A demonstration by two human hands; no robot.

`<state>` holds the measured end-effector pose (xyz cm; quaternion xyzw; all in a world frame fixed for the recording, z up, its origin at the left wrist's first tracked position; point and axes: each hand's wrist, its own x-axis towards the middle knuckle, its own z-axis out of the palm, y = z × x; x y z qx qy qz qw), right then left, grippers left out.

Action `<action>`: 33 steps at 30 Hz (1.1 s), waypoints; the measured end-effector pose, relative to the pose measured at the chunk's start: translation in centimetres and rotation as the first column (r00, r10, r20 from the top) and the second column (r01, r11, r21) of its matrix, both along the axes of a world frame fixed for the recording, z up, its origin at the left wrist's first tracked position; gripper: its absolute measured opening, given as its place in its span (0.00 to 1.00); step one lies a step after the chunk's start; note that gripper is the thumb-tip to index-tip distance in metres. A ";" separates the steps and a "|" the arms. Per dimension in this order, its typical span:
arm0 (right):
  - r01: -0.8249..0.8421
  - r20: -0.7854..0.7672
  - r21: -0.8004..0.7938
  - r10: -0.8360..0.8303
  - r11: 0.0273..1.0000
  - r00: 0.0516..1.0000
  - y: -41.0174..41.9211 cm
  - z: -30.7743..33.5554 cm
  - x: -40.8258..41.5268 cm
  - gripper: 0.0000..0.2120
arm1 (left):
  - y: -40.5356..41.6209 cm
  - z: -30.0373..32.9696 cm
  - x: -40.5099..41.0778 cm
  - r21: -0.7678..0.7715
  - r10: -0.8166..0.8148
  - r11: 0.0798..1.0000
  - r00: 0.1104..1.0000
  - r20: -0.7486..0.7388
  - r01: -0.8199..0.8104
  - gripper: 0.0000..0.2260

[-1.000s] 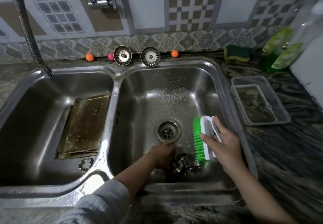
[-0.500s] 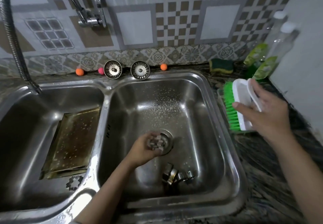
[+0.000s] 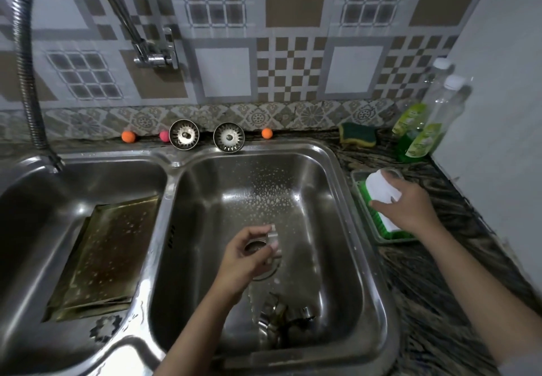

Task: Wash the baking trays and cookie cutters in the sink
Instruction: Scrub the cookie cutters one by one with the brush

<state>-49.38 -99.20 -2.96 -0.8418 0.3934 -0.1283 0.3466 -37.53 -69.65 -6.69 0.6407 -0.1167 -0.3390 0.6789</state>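
**Visitor:** What is in front of the person?

**Onlooker:** A double steel sink (image 3: 349, 170) set in a dark, streaked counter (image 3: 440, 302), with patterned tiles behind. The person leans over the right basin.

**Visitor:** What are the hands doing?

**Onlooker:** The left hand (image 3: 243, 258) hovers above the drain, fingers pinched around a small metal cookie cutter (image 3: 274, 239); it is blurred, so I can't tell its shape. The right hand (image 3: 407, 208) is off to the right, over the counter, closed on the white handle of a scrub brush (image 3: 381, 197). The brush's green bristles face down into a clear plastic container (image 3: 363, 208) just beside the sink.

**Visitor:** And the other things to wash?

**Onlooker:** A cluster of metal cutters (image 3: 287, 314) lies on the floor of the right basin, near its front wall. In the left basin, a baking tray (image 3: 105, 258) leans tilted, speckled with suds. A flower-shaped cutter (image 3: 106, 328) lies at the tray's near corner.

**Visitor:** Anything along the back?

**Onlooker:** Two sink strainers (image 3: 184, 134) stand propped on the sink's rear edge, near three small balls. A green and yellow sponge (image 3: 357, 134) and two bottles of green liquid (image 3: 419, 138) sit in the right corner.
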 end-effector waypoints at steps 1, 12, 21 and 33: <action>0.019 0.034 -0.011 -0.019 1.000 0.999 0.1 0.5 0.0 0.35 | 0.0 0.0 -0.1 -0.009 0.015 1.000 1.000 -0.012 -0.015 0.12; -0.093 0.375 0.309 -0.031 0.947 0.926 10.4 3.9 0.6 0.35 | -1.6 0.1 -1.0 -0.153 0.066 0.983 0.977 -0.205 -0.098 0.07; -0.078 0.425 0.568 -0.211 0.819 0.880 16.2 -1.1 5.6 0.34 | -0.5 -0.3 -1.8 -0.178 0.096 0.970 0.937 -0.336 -0.163 0.12; -0.105 0.486 0.477 -0.163 0.872 0.859 18.2 -1.7 4.3 0.33 | -0.8 -0.4 -1.5 -0.209 0.142 0.948 0.907 -0.396 -0.240 0.10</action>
